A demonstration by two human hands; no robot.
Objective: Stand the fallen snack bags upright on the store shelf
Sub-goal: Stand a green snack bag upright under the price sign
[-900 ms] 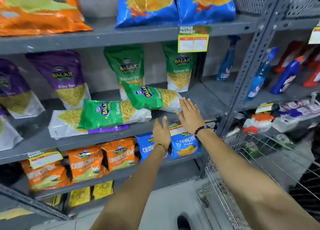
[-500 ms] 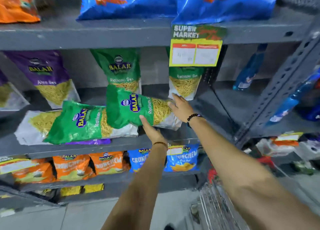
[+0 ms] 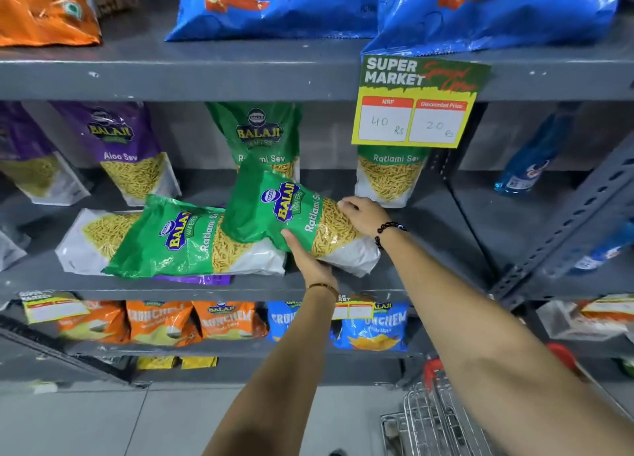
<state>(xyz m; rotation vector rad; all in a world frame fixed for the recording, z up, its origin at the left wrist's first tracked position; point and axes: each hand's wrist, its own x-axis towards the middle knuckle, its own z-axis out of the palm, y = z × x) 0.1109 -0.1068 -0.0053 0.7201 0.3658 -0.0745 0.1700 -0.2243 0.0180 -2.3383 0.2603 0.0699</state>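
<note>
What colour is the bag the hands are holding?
Green on top, white at the bottom, with yellow sev showing: the held bag, seen in the head view.

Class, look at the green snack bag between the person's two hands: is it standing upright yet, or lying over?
Lying over. The green snack bag is tilted on its side, print running sideways, gripped by both hands.

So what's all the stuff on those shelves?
Held Ratlami Sev bag: one, green, middle shelf, tilted.
Fallen bags: three, green on purple and white, middle shelf left.
Upright Ratlami Sev bags: two, green, behind.
Aloo Sev bags: at least two, purple, left.
Big bags: blue and orange, top shelf.
Crunchem bags: orange and blue, lower shelf.
Price sign: one, green-yellow.
Spray bottles: blue, right.
Trolley: one, metal, bottom right.
Left hand: under held bag.
Right hand: on it.
</note>
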